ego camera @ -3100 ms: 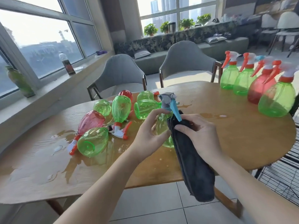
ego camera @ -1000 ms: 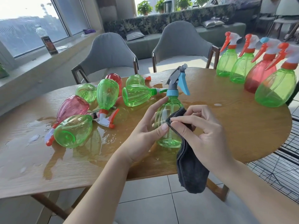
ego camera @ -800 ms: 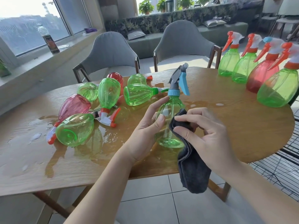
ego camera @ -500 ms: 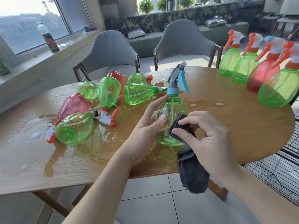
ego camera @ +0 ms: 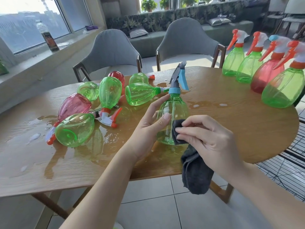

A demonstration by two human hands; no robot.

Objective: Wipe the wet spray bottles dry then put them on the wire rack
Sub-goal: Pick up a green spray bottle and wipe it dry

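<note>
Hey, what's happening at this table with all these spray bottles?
A person is drying a green spray bottle with a blue-and-grey trigger. The left hand grips it upright while the right hand presses a dark grey cloth against its lower side. A pile of wet bottles lies on its side in puddles on the wooden table. Four bottles stand upright at the table's right edge. The wire rack sits on the floor to the right.
</note>
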